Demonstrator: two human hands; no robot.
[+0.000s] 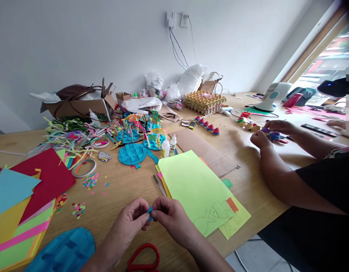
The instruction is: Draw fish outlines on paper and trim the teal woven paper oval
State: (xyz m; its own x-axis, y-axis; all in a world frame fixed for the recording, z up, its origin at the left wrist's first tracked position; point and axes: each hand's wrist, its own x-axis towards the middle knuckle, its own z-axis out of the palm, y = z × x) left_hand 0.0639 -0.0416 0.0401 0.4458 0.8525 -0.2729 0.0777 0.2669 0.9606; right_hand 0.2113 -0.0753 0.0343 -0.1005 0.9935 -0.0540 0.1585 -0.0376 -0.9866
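Note:
My left hand (136, 215) and my right hand (168, 215) meet above the front of the table, both pinching a small blue paper piece (150, 214). Most of that piece is hidden by the fingers. Below them lie red-handled scissors (144, 260), cut off by the frame's bottom edge. A blue woven paper oval (66, 251) rests to the left of my left forearm. Right of my hands are yellow-green paper sheets (188, 185) with pencilled fish outlines, and a pen (159, 185) lies along their left edge.
Coloured paper (49, 181) is stacked at left, near a tape roll (84, 168) and scattered confetti (90, 181). Glue bottles (165, 148) stand by blue woven pieces (132, 154). Cardboard (202, 151) and egg trays (204, 101) lie beyond. A co-worker's arms (282, 173) reach in at right.

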